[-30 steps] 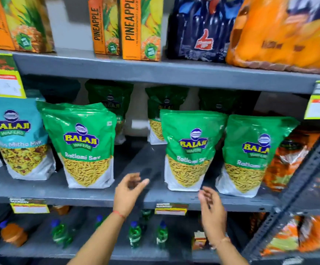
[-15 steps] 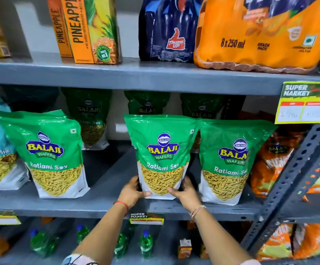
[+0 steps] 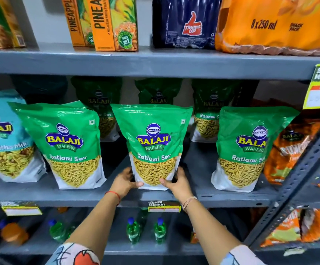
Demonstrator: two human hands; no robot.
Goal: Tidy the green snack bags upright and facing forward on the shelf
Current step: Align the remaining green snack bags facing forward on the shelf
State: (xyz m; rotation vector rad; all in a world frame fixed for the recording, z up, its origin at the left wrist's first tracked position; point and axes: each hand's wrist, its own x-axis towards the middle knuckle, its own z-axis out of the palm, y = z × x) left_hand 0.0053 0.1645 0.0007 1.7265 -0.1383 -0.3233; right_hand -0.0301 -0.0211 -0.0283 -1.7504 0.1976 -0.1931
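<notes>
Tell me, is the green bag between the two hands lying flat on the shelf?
No. The middle green bag stands upright, label forward, with the left hand and right hand at its lower corners.

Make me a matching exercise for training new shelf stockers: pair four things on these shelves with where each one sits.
Things
1. middle green Ratlami Sev snack bag
2. light blue Mitha Mix snack bag
3. orange pineapple juice carton
4. green plastic bottle with a blue cap

Places
A. top shelf
B. bottom shelf
C. held at its base by the left hand and the right hand
D. far left of the middle shelf

Pairs: 1-C, 2-D, 3-A, 4-B
</notes>
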